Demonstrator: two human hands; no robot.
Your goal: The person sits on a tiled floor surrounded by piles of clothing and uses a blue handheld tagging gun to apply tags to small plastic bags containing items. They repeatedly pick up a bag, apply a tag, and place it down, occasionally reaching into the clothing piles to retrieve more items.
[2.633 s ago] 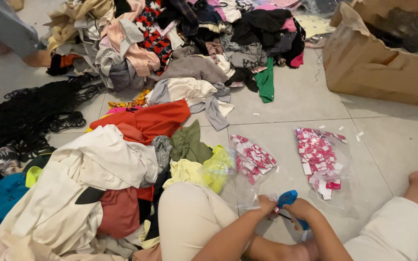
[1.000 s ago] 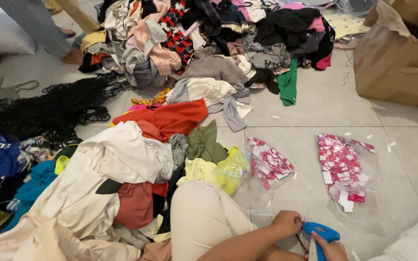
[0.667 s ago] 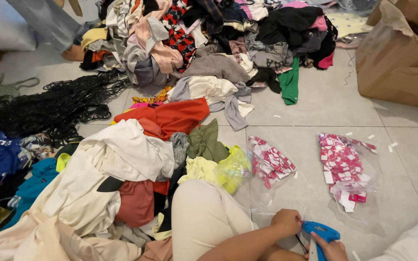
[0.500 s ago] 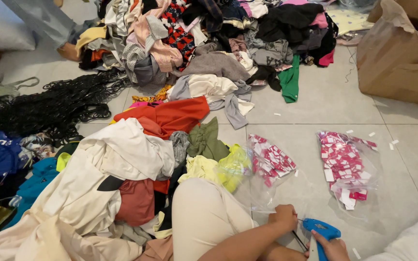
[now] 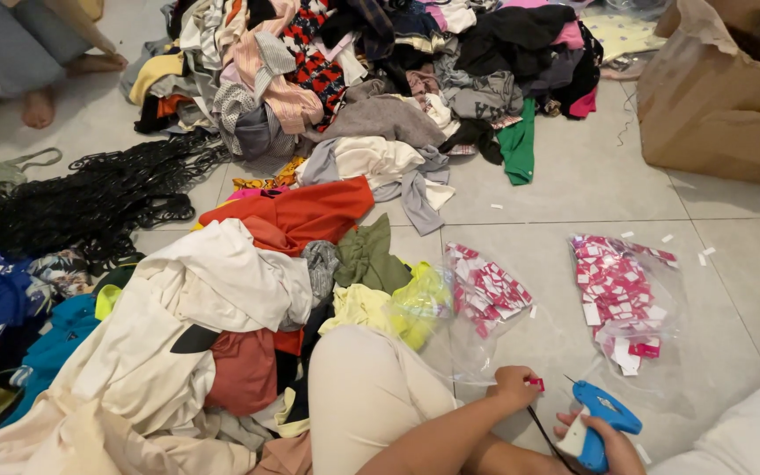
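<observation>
Blue plastic shows in the right hand (image 5: 604, 440): its fingers are curled tight around the grip of a blue tagging gun (image 5: 598, 422), whose thin needle points up and to the left, toward the other hand. The left hand (image 5: 514, 387) sits just beside that needle tip, with thumb and fingertips pinched together on a small red tag (image 5: 536, 384). A dark cord or strap (image 5: 545, 435) runs down from below the left fingers, between the two hands, to the bottom edge of the view.

Just beyond the left fingers lies a clear plastic bag (image 5: 485, 290) holding red and white tags, its loose open end reaching almost to the knuckles. Beyond the right fingers, a little further off, lies a second clear bag (image 5: 622, 295) filled with the same kind of tags. A few white scraps lie on the grey tiled floor (image 5: 573, 185) around both bags.

To the left of the left hand is the person's knee in pale trousers (image 5: 371, 396), and past it a heap of clothes: a cream garment (image 5: 195, 308), an orange-red one (image 5: 301, 211) and an olive one (image 5: 367, 255). Far beyond the fingers a larger pile of mixed clothing (image 5: 380, 62) spreads across the floor, with a brown paper bag (image 5: 723, 97) well off to the right and black netting (image 5: 90, 193) to the left. Another person's bare feet (image 5: 41, 105) stand in the far left corner.
</observation>
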